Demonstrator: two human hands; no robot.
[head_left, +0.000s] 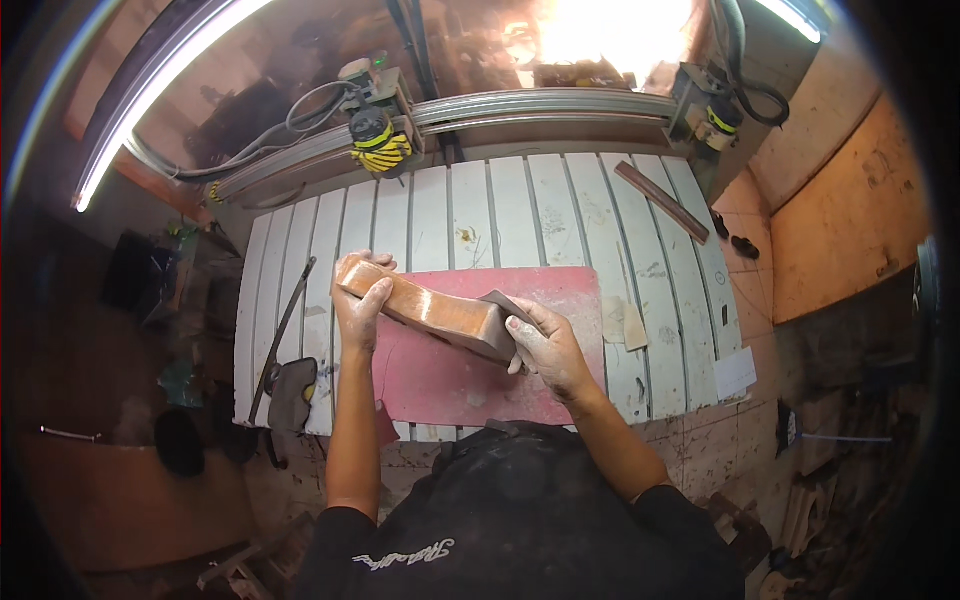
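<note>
A curved, varnished brown wooden piece [428,309] is held up slantwise above a pink mat [470,385]. My left hand [362,305] is closed round its upper left end, thumb on the near face. At its squared right end my right hand [545,348] pinches a dark grey sheet of sandpaper [503,301] against the wood. The sheet's edge sticks up over the top corner, and part of it is hidden under my fingers. Pale dust coats both hands.
The mat lies on a white slatted table [430,215]. A thin dark rod [285,330] and a grey pad-like object [293,393] lie left. On the right are a brown wooden strip [662,203], a beige scrap [626,323] and white paper [735,372]. A metal rail [540,103] spans the back.
</note>
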